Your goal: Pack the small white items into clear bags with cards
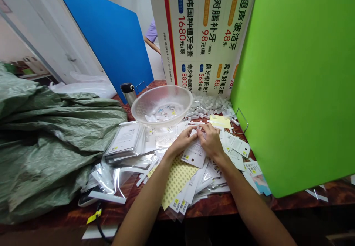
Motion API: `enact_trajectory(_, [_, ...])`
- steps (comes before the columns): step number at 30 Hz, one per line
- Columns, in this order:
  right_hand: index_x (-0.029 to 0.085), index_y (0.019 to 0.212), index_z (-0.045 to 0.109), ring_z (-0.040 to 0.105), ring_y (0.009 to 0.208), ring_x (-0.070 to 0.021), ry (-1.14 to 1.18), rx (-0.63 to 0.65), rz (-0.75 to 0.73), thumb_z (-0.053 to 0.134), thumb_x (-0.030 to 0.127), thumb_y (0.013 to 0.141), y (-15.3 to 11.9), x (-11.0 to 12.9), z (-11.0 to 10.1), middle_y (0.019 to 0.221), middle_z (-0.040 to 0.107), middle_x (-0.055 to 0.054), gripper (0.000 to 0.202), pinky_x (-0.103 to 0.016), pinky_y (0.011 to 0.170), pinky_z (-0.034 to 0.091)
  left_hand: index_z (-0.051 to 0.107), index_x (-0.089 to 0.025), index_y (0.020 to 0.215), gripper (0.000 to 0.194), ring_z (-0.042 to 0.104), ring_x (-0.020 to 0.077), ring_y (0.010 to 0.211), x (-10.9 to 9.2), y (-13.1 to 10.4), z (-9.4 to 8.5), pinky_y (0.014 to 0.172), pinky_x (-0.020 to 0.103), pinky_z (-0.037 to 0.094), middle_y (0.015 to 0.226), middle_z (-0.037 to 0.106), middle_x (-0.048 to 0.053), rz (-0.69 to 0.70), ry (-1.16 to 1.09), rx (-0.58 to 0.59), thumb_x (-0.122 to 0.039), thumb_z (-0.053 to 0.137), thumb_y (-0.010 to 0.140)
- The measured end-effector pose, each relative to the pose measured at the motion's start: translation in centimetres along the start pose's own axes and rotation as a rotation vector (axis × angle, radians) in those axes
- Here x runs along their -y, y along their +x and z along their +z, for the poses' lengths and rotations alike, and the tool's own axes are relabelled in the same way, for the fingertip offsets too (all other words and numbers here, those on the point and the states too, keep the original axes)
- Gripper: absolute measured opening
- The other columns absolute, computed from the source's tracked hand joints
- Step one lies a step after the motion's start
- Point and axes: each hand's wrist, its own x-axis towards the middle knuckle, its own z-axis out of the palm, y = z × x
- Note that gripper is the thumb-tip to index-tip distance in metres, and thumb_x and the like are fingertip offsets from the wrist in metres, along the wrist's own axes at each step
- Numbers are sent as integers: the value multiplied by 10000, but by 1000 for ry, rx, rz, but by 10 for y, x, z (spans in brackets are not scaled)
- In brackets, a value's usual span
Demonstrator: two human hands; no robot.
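A white printed card (194,155) with a punched hole and a yellow mark is held in front of me. My left hand (184,139) is closed at its far left edge, thumb and fingers together. My right hand (210,139) is closed at the far right edge, its fingertips meeting those of the left. Something small and pale shows between the fingertips, too small to name. Beneath the card lies a yellow sheet of round stickers (180,179). More printed cards (203,185) are spread under and around my forearms.
Beyond my hands stands a translucent basin (141,111), beside a heap of small clear plastic pieces (213,103) and a thermos (128,94). Stacked cards (124,139) and green sheeting (55,127) lie left. Green (299,83), blue (111,31) and printed boards (205,35) stand around; a purple sleeve (151,31) shows behind.
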Motion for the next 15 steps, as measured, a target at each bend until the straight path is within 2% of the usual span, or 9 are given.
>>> enact_trajectory(4, [190, 902, 681, 634, 937, -241, 44, 26, 32, 463, 323, 1014, 1, 3, -4, 954, 710, -84, 279, -404, 917, 352, 623, -168, 1223, 445, 561, 290, 1242, -1, 1, 0, 1103, 403, 395, 1297, 642, 121, -6, 6, -53, -467, 656, 895])
enact_trajectory(8, [201, 864, 695, 661, 835, -220, 203, 77, 35, 502, 318, 993, 3, 4, -10, 878, 746, -50, 260, -390, 892, 401, 623, -172, 1203, 439, 572, 302, 1226, 0, 1, 0, 1091, 425, 408, 1270, 651, 122, -14, -8, -96, -449, 684, 867])
enact_trajectory(10, [198, 909, 708, 670, 875, -236, 269, 8, 40, 514, 325, 977, 5, 2, -13, 926, 750, -68, 241, -386, 880, 449, 619, -177, 1201, 414, 578, 299, 1224, 0, 1, 1, 1079, 429, 424, 1276, 655, 121, -11, -49, -125, -429, 675, 877])
enact_trajectory(13, [172, 1030, 699, 642, 1056, -288, 270, -172, 67, 533, 354, 950, 6, -1, -14, 1087, 714, -135, 259, -435, 954, 479, 572, -190, 1248, 441, 623, 289, 1164, -1, 2, 1, 1003, 434, 495, 1300, 657, 125, -28, -175, -226, -423, 667, 885])
enact_trajectory(15, [164, 1099, 685, 627, 1101, -309, 283, -194, 105, 544, 391, 942, 5, 0, -12, 1145, 692, -159, 310, -473, 979, 486, 535, -195, 1287, 480, 639, 282, 1145, -4, 3, 1, 970, 436, 525, 1331, 644, 131, -25, -208, -325, -426, 667, 888])
